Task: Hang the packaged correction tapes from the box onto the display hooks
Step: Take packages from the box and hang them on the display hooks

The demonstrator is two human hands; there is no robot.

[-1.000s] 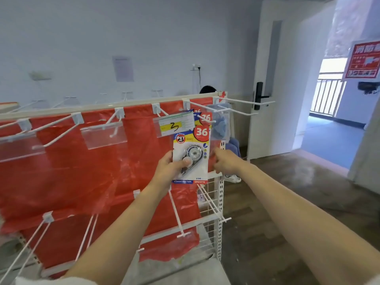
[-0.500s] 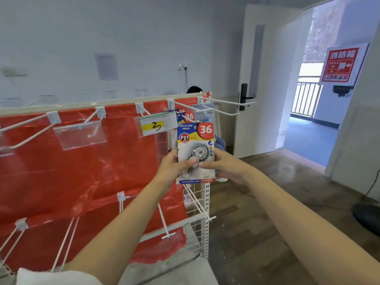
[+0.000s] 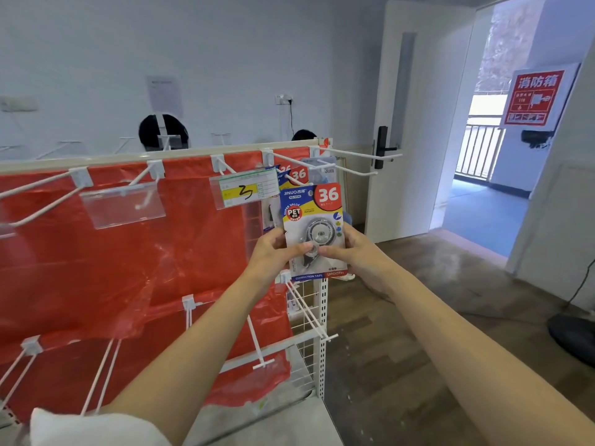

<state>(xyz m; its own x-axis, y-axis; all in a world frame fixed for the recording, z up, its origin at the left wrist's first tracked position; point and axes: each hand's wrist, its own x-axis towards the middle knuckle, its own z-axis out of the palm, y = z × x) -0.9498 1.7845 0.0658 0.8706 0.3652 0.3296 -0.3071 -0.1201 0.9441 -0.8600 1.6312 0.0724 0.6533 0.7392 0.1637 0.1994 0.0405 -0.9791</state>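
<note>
The left hand (image 3: 273,249) and the right hand (image 3: 349,252) each pinch a side of one correction tape pack (image 3: 314,230), thumbs on its clear front, holding it upright in front of the rack. Its top sits just below a white hook (image 3: 291,178) where another pack (image 3: 297,173) hangs, beside a price tag (image 3: 244,188). Red plastic sheet (image 3: 128,259) covers the display rack (image 3: 321,317) behind.

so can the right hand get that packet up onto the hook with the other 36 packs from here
Probably yes. Both the right hand and left hand grip the correction tape packet just below and in front of that hook, whose tip looks unobstructed beside the price tag.
</note>
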